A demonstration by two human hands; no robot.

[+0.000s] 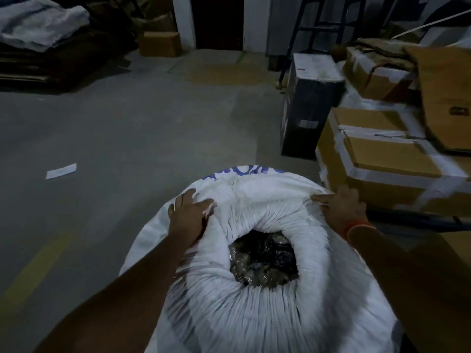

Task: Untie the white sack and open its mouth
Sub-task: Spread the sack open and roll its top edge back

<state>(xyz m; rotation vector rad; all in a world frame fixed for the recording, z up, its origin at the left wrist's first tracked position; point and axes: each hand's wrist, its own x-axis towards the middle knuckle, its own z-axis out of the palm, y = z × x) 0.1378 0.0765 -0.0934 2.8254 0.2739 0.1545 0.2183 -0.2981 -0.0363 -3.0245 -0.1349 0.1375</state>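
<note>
The left hand (190,212) is laid on the far left part of the rolled rim of the sack (254,314), fingers spread and bent over the bunched cloth, which is pressed rather than pinched. The right hand (340,207) is set on the far right of the same rim, fingers stretched toward the middle and hooked over the fold; whether cloth is gripped under them cannot be told. An orange band (356,229) is worn at the right wrist.

Between the hands the sack's mouth (263,259) is seen open, its edge gathered into a thick pleated ring. Dark, shiny wrapped contents are seen inside the opening. Blue print (242,171) is seen on the far side of the sack.

The sack is stood on the floor (127,128), directly below the camera. Taped boxes (382,159) are stacked just beside it on the right, with a black box (308,105) behind them. A white paper slip (61,170) is left on the floor well to the left.
</note>
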